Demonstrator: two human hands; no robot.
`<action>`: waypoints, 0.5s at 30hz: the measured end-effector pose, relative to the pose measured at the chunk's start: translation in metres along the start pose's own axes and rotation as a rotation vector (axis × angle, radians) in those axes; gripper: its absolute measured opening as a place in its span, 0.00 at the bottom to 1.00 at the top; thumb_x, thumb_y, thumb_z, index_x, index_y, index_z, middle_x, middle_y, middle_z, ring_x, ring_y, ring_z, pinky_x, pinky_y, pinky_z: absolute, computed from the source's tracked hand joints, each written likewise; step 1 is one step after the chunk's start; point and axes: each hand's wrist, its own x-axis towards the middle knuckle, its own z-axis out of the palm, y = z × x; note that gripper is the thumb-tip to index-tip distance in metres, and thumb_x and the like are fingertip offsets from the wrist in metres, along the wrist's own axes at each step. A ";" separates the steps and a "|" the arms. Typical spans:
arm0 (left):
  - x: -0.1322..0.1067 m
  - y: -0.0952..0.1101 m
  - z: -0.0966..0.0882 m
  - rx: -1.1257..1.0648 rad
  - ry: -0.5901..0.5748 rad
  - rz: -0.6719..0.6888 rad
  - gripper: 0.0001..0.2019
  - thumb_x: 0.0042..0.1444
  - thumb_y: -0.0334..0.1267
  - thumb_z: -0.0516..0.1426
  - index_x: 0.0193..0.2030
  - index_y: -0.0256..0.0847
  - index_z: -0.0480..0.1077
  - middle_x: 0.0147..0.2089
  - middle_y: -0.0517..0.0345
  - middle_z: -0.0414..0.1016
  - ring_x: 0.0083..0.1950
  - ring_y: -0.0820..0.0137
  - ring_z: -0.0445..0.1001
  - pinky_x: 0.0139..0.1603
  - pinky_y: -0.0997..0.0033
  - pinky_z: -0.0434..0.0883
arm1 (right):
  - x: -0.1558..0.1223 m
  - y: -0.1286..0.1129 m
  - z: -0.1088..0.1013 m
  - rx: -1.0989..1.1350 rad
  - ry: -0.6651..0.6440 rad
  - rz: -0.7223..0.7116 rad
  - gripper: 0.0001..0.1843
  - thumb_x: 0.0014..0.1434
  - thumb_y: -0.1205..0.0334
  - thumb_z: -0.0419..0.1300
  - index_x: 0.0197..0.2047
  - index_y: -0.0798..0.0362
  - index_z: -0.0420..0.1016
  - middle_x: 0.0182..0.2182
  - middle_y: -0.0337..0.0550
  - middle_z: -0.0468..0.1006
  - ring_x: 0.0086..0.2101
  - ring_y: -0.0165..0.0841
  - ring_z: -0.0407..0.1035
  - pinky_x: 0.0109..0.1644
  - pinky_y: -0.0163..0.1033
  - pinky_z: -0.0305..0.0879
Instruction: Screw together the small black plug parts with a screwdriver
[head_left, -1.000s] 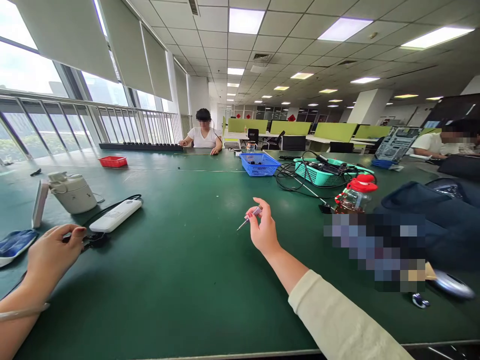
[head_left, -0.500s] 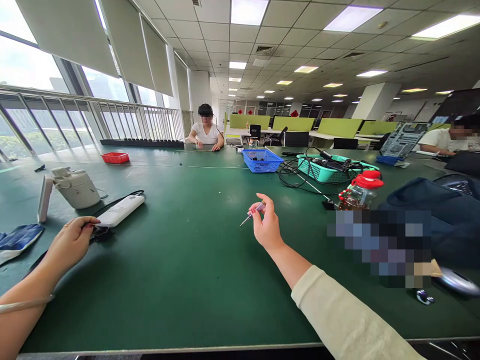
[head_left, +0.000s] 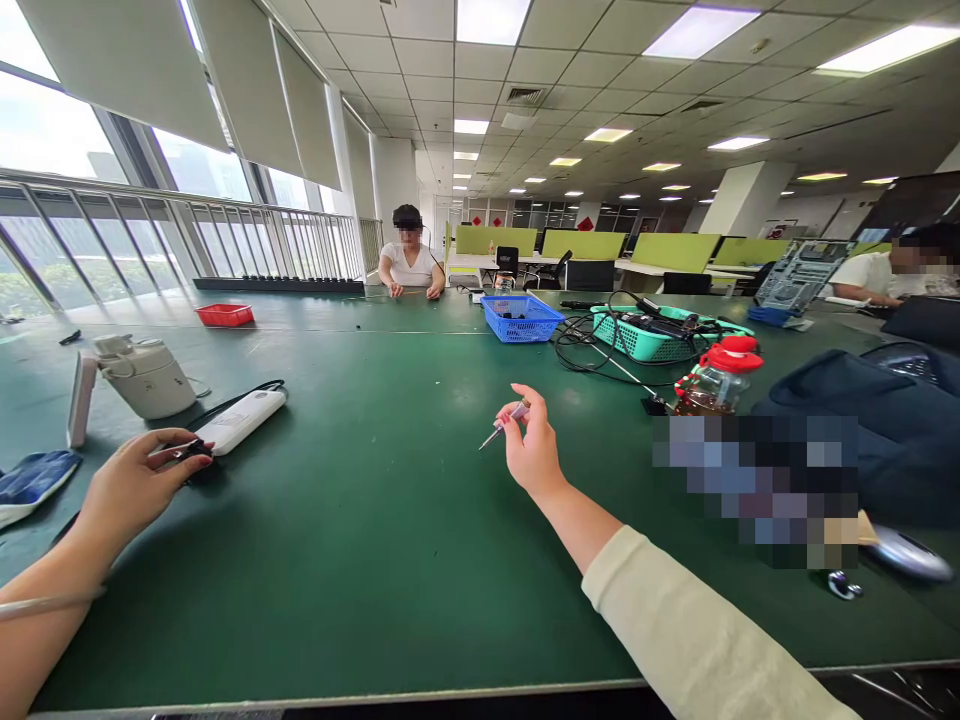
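My right hand [head_left: 534, 448] is raised over the green table [head_left: 390, 540], pinching a small pink-handled screwdriver [head_left: 504, 424] with its tip pointing left. My left hand [head_left: 131, 485] rests at the left, its fingers closed on a small black object [head_left: 196, 452] that lies at the end of a black cable. A white power bank [head_left: 240, 421] lies just beyond that hand. A white jar-shaped appliance [head_left: 146, 376] stands farther back on the left.
A blue basket [head_left: 521, 322] and a teal basket [head_left: 649, 340] with cables stand mid-table. A red-lidded jar [head_left: 716, 378] and a dark bag [head_left: 862, 420] sit right. A red tray [head_left: 225, 315] lies far left. One person [head_left: 409, 262] sits opposite, another [head_left: 892, 275] at right.
My left hand moved right toward the power bank and closed its fingers on the small black object. My right hand kept the screwdriver almost still.
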 end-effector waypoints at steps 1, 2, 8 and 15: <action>0.000 -0.001 0.000 0.021 0.024 0.039 0.24 0.47 0.52 0.57 0.48 0.41 0.72 0.49 0.46 0.77 0.51 0.56 0.75 0.59 0.53 0.67 | 0.000 0.000 0.000 0.000 -0.001 -0.002 0.19 0.65 0.64 0.51 0.59 0.49 0.58 0.34 0.41 0.76 0.34 0.34 0.74 0.43 0.44 0.71; 0.001 -0.002 0.000 0.034 0.051 0.087 0.24 0.49 0.52 0.56 0.48 0.40 0.74 0.53 0.46 0.75 0.54 0.56 0.73 0.61 0.54 0.66 | 0.000 0.000 0.000 -0.001 -0.002 -0.005 0.19 0.65 0.64 0.51 0.59 0.49 0.58 0.34 0.41 0.76 0.34 0.34 0.74 0.44 0.44 0.71; 0.004 -0.010 0.004 0.007 0.063 0.189 0.23 0.56 0.46 0.48 0.51 0.38 0.75 0.58 0.49 0.73 0.60 0.59 0.69 0.66 0.58 0.63 | 0.000 -0.001 -0.001 -0.003 0.001 -0.010 0.18 0.65 0.64 0.51 0.58 0.48 0.58 0.34 0.41 0.76 0.34 0.34 0.74 0.44 0.45 0.71; 0.003 -0.009 -0.001 0.150 -0.012 0.026 0.22 0.56 0.47 0.50 0.53 0.46 0.74 0.47 0.56 0.81 0.44 0.64 0.77 0.43 0.69 0.70 | 0.000 -0.001 -0.001 -0.003 0.004 -0.010 0.18 0.65 0.64 0.51 0.58 0.48 0.59 0.33 0.40 0.76 0.34 0.34 0.74 0.43 0.44 0.71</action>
